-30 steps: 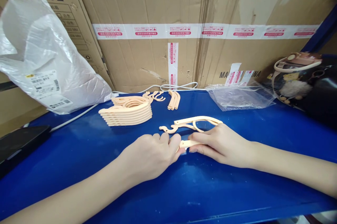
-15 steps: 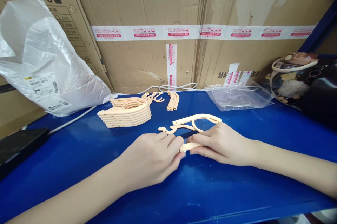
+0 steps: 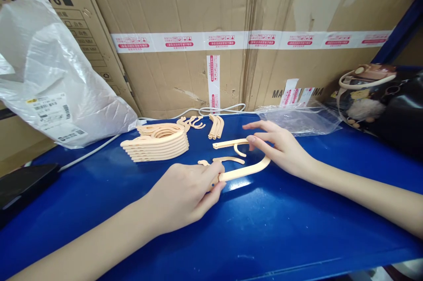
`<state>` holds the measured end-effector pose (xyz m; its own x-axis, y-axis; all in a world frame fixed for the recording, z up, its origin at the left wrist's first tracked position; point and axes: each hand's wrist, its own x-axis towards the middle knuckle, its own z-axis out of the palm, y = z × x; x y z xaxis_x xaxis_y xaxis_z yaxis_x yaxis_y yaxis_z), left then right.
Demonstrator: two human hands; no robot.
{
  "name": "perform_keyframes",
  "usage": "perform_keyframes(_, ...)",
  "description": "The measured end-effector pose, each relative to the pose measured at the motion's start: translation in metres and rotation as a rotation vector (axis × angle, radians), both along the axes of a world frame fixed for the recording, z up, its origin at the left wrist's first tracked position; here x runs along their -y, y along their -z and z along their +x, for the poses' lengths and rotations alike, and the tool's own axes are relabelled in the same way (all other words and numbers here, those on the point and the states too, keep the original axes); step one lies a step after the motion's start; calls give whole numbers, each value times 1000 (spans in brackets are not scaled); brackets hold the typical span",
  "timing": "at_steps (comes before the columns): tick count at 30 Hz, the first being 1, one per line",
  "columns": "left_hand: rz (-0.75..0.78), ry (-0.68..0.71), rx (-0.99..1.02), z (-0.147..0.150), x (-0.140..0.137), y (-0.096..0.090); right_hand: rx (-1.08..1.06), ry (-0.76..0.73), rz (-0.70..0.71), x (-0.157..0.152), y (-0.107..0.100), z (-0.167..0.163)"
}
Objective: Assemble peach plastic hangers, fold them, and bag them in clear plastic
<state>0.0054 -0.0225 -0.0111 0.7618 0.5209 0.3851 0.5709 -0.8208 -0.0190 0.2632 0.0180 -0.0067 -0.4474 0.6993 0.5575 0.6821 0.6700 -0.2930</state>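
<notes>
My left hand (image 3: 191, 193) pinches one end of a cream plastic hanger arm (image 3: 246, 171), a curved strip that points right and bends upward at its far end. A round joint with a small hole shows between the fingers. My right hand (image 3: 280, 144) has its fingers spread above a second hanger arm (image 3: 228, 143) that lies on the table; whether it touches this piece I cannot tell. The far bend of the held arm passes close to the right palm. Under and beside these lie a loose curved piece (image 3: 229, 159) and a small hook piece (image 3: 238, 150).
A stack of folded cream hangers (image 3: 157, 146) stands left on the blue table (image 3: 264, 237). Behind are loose hooks (image 3: 197, 123) and several curved strips (image 3: 216, 127). A white plastic bag (image 3: 66, 74), dark flat device (image 3: 26, 188), clear bag (image 3: 300, 120) and black bag (image 3: 403, 113) lie around.
My right hand has let go of the held piece, moved up and spread its fingers. My left hand still holds the hanger arm, now seen at full length, and has shifted slightly left.
</notes>
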Motion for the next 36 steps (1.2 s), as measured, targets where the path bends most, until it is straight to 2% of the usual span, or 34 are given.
perform_keyframes(2,13,17,-4,0,1,0,2,-46,-116,-3,2,-1)
perform_keyframes(4,-2,36,-16,0,2,-1,22,-119,-155,-3,3,-2)
perform_keyframes(10,-28,142,-13,1,5,-1,116,-220,-13,8,5,-6)
perform_keyframes(16,115,159,-83,3,2,-4,207,-206,-35,12,5,-7)
perform_keyframes(20,209,38,-53,3,-3,-7,207,-194,-55,11,4,-7)
perform_keyframes(23,226,-17,-27,1,-7,-6,232,-186,-54,12,5,-8)
perform_keyframes(31,265,15,1,2,-5,-4,240,-141,-82,12,6,-8)
perform_keyframes(36,213,-16,32,2,-5,-4,225,-107,-123,13,7,-8)
